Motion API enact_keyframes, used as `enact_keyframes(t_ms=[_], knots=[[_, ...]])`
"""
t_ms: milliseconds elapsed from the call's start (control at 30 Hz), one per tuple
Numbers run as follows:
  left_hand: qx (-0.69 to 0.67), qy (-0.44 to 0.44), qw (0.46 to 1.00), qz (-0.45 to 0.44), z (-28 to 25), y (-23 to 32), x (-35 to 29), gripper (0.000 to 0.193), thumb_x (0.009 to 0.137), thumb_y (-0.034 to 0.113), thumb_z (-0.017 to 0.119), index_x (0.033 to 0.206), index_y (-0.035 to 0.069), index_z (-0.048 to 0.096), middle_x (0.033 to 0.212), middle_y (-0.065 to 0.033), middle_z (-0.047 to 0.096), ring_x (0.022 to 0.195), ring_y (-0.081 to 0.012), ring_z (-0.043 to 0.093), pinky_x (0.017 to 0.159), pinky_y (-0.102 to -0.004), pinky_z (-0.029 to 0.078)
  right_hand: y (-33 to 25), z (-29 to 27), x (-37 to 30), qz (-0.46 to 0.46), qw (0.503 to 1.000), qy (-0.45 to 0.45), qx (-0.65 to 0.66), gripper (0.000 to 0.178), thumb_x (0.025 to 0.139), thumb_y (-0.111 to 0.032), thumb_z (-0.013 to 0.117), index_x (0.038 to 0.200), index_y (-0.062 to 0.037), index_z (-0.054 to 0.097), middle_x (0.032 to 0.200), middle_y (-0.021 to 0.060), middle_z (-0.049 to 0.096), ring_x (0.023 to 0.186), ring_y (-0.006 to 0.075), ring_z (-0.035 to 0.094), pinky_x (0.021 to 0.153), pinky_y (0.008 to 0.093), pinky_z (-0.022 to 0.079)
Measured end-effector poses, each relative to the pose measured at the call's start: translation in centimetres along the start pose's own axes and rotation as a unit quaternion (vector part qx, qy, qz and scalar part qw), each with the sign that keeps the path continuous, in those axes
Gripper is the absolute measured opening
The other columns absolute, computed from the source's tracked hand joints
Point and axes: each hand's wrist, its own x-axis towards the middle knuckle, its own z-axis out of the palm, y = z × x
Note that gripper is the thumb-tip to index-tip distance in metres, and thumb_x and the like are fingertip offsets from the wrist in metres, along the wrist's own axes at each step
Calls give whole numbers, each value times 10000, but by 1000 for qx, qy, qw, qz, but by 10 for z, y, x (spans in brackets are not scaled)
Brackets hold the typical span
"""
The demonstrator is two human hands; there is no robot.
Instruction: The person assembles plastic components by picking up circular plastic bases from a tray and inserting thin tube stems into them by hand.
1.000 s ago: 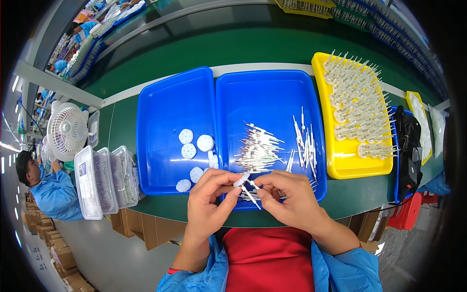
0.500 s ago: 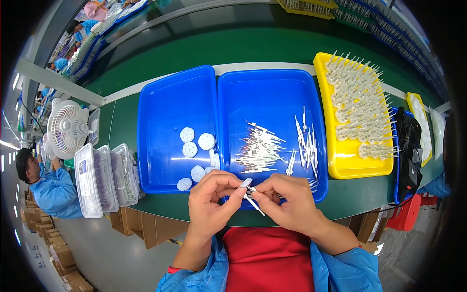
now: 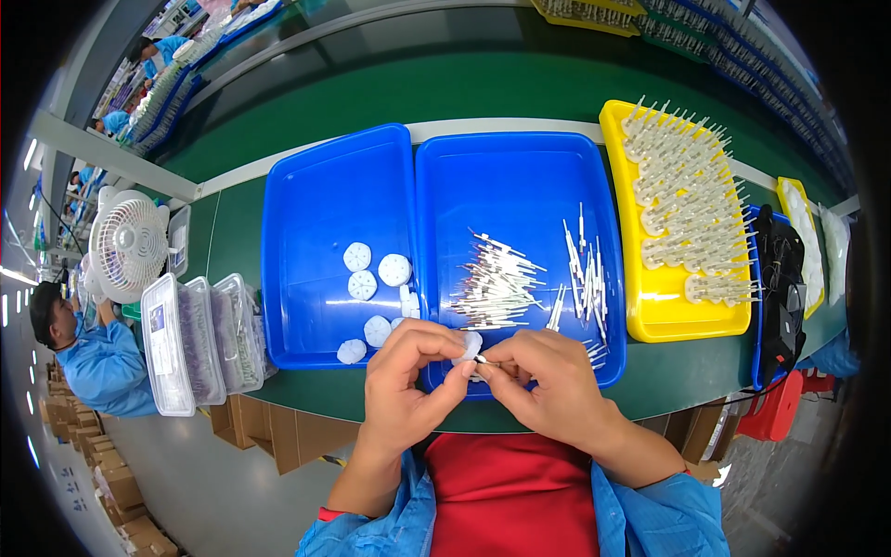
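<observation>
Left hand (image 3: 401,390) pinched a white disc (image 3: 471,345); right hand (image 3: 548,385) pinched a thin pin (image 3: 486,361), lying crosswise, tip touching the disc.

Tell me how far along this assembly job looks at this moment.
Done: the yellow tray holds rows of white discs with pins fitted. In hand: the left hand holds a white disc while the right hand pushes a pin into it. Left: several loose discs in the left blue tray and a pile of pins in the right blue tray.
</observation>
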Motion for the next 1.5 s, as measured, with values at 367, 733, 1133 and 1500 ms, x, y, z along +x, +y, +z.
enact_keyframes(t_ms=[367,733,1133,1500], knots=[[85,-31,993,81,-9,3,-1,330,928,-159,797,1246,-92,743,1367,-212,671,1243,-306,782,1044,-381,680,8,1,-3,-80,995,18,-52,182,972,-117,885,1114,-72,782,887,83,766,768,290,746,684,428,548],[1,-7,1000,28,-7,-1,-2,285,994,-174,752,1265,-97,708,1389,-216,664,1265,-324,779,1064,-375,682,11,-5,4,-48,967,17,-251,195,971,-170,858,1136,-96,787,1059,68,721,1014,292,677,849,449,491],[66,69,995,37,-12,-4,-1,159,1096,-23,753,1252,-41,734,1257,-164,748,1014,-163,745,829,-256,604,7,-3,5,-9,951,-34,-309,207,940,-161,827,1119,-96,746,1107,80,655,1085,299,631,912,452,495],[-64,72,993,-65,-5,3,-2,283,1153,-21,666,1432,-69,648,1227,-181,803,1071,-208,823,890,-299,661,12,-13,4,-7,982,-23,-188,143,1015,-146,804,1103,-98,701,1048,78,703,1036,314,668,905,450,502]])
